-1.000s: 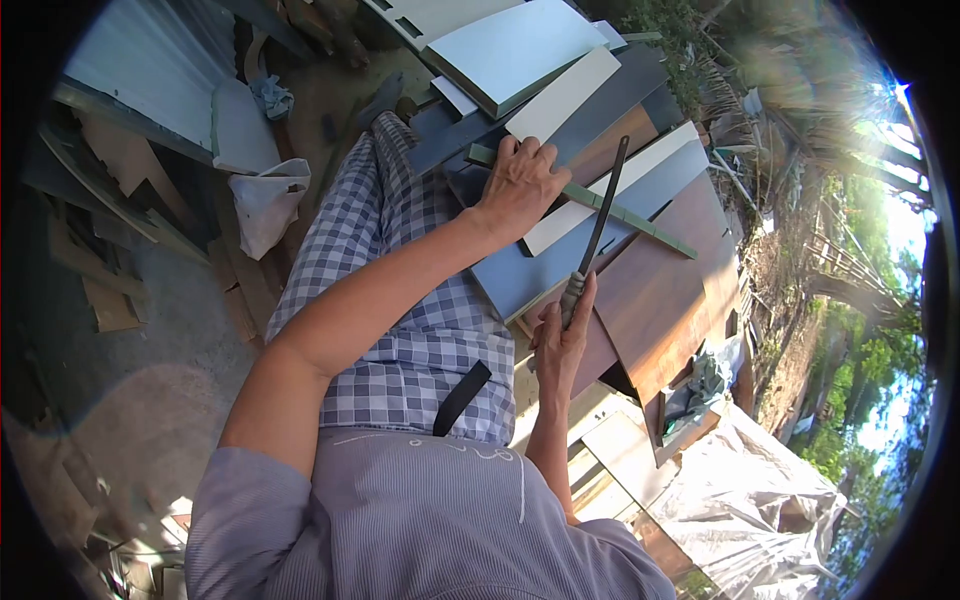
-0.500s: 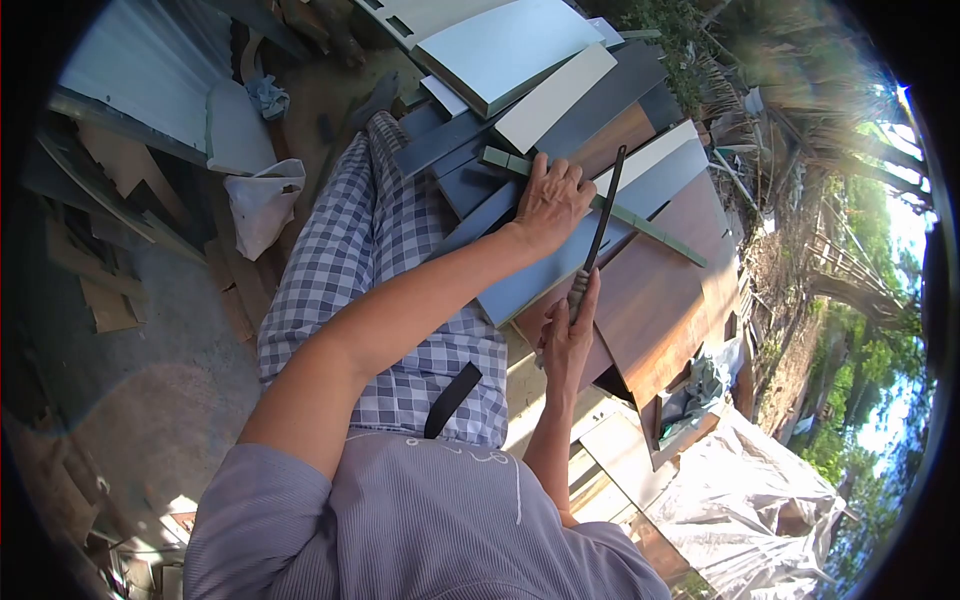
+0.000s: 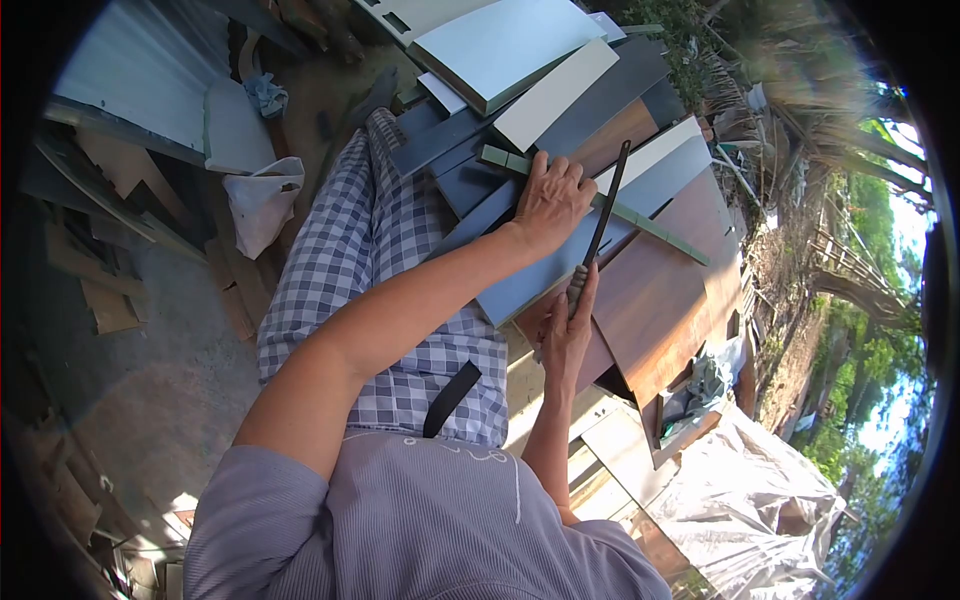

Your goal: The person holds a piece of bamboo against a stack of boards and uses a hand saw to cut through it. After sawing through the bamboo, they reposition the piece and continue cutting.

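My left hand (image 3: 553, 205) is closed over a narrow green strip (image 3: 655, 230), which lies slanting across a pile of boards. In my right hand (image 3: 568, 325), nearer my body, is the ribbed handle of a long, thin dark tool (image 3: 605, 210). Its blade points up and away and crosses over the strip just right of my left hand. Whether blade and strip touch cannot be made out. Beneath both hands lie a blue-grey board (image 3: 540, 275) and a brown wooden board (image 3: 650, 270).
White panels (image 3: 510, 45) and a cream board (image 3: 557, 95) lie at the pile's far end. A white plastic bag (image 3: 262, 205) hangs left of my checked trousers. At the lower right is a crumpled pale sheet (image 3: 745, 500), with branches and plants beyond.
The dark tool and my right hand have shifted very slightly. My left hand keeps its place on the green strip.
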The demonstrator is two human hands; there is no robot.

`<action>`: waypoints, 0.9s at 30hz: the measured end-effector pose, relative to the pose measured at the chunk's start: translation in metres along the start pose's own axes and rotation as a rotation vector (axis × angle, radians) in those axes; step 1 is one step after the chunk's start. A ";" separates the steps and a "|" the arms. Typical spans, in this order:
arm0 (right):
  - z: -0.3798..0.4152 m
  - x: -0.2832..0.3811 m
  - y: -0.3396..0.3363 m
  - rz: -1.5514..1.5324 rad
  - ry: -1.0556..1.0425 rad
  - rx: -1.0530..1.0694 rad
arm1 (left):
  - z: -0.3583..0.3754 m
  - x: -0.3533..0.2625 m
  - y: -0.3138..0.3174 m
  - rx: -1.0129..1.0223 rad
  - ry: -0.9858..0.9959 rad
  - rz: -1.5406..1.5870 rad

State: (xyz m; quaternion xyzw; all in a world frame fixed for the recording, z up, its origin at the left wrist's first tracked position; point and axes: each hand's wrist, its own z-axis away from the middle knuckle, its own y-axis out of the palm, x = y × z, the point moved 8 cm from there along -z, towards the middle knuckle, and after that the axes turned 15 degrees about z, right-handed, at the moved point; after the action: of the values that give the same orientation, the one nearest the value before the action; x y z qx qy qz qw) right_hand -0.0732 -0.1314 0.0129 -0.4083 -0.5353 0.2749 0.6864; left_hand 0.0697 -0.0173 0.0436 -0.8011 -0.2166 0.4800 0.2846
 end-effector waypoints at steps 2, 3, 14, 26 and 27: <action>0.004 0.004 -0.002 -0.047 0.051 0.016 | 0.000 0.000 0.000 0.009 -0.009 -0.001; 0.008 0.012 -0.006 -0.046 0.053 0.013 | 0.000 0.000 0.000 0.016 -0.019 -0.001; 0.035 0.015 -0.005 -0.065 0.196 0.109 | 0.001 0.000 -0.001 -0.034 0.004 -0.009; 0.003 0.020 -0.006 0.023 0.134 0.089 | 0.001 0.000 -0.001 -0.032 -0.020 -0.017; 0.013 0.016 -0.004 0.025 0.142 0.090 | 0.002 0.000 -0.001 -0.034 -0.029 0.008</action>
State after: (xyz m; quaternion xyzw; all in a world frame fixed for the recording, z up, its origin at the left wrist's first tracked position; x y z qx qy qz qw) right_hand -0.0811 -0.1175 0.0259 -0.4023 -0.4675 0.2777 0.7366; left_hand 0.0679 -0.0158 0.0439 -0.7996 -0.2257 0.4888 0.2660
